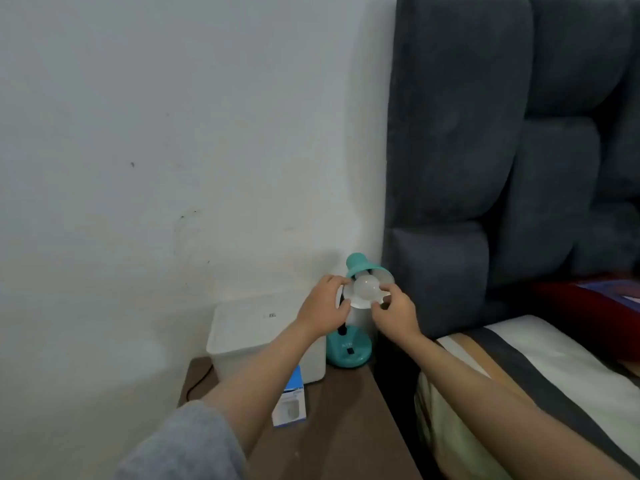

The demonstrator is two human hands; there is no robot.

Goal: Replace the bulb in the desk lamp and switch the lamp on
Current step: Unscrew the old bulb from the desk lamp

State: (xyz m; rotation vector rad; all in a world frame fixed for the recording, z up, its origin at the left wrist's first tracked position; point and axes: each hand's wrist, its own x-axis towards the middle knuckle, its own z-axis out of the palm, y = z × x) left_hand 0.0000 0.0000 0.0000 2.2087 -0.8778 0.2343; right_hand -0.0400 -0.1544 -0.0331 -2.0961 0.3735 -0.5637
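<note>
Teal lamp [349,351]: left hand [323,306] grips shade [367,271], right fingers [384,294] pinch bulb [367,289].

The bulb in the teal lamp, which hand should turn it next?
Probably the right hand: its fingertips already pinch the bulb at the shade's mouth. The left hand grips the shade's rim, so it is better placed to steady the lamp.

Plain white wall [156,133], lightly scuffed, meets a dark grey tufted headboard [485,150] at right, with a striped-covered bed [540,368] below it and a brown wooden desk [349,427] alongside, light soft and even.
</note>
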